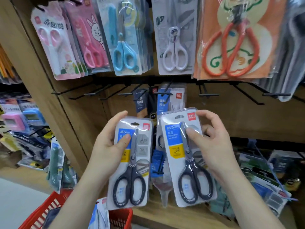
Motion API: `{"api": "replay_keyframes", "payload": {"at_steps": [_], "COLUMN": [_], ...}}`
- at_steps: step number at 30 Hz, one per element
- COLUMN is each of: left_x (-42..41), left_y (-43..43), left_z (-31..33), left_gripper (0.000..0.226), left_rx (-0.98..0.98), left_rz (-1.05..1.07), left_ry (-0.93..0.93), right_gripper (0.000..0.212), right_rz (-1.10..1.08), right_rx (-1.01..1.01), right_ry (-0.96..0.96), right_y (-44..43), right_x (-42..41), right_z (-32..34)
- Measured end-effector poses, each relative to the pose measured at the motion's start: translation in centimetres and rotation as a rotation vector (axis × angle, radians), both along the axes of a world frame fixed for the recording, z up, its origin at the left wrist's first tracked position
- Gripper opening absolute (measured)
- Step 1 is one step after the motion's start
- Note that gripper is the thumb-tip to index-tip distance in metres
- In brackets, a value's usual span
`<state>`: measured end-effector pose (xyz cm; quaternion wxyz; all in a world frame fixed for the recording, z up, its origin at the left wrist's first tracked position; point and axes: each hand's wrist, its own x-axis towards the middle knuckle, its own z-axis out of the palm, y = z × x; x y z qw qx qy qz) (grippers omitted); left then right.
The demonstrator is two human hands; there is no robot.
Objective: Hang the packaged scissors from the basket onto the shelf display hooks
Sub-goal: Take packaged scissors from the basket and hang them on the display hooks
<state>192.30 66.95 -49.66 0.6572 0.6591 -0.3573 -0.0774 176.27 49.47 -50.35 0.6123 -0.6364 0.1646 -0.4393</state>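
My left hand (107, 146) grips one pack of black-handled scissors (132, 171), thumb on its blue label. My right hand (212, 146) holds a second, matching pack of black-handled scissors (189, 162), tilted slightly left. Both packs are upright in front of the shelf, below a row of black display hooks (208, 95). Several of those hooks are bare; two middle hooks carry hung scissor packs (163, 101). The red basket (49, 207) sits at the bottom left with more packaged items inside.
The upper hook row holds pink (56, 43), blue (125, 40), white (175, 38) and orange-handled scissor packs (231, 42). A wooden shelf post (42, 90) runs down the left. More stationery lies on the lower right shelf (264, 176) and the left aisle.
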Motion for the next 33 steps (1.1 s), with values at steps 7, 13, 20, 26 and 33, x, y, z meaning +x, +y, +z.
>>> {"api": "replay_keyframes", "payload": {"at_steps": [7, 13, 20, 26, 33], "left_x": [-0.1, 0.0, -1.4, -5.3, -7.6], "left_y": [0.7, -0.1, -3.1, -6.5, -11.5], "left_z": [0.7, 2.0, 2.5, 2.3, 2.4], "left_gripper": [0.051, 0.051, 0.045, 0.038, 0.037], "left_rx": [-0.081, -0.124, -0.090, -0.075, -0.095], "left_rz": [0.049, 0.000, -0.077, -0.255, -0.263], "left_ry": [0.012, 0.115, 0.164, 0.092, 0.086], "right_gripper": [0.043, 0.034, 0.038, 0.032, 0.041], "right_rz": [0.014, -0.100, -0.096, -0.183, -0.230], "right_rx": [-0.203, -0.186, -0.145, -0.167, -0.170], "right_ry": [0.038, 0.186, 0.165, 0.125, 0.109], "right_y": [0.0, -0.9, -1.1, -2.9, -4.2], "right_x": [3.1, 1.2, -0.6, -4.4, -7.7], "right_z": [1.0, -0.8, -0.2, 0.3, 0.5]}}
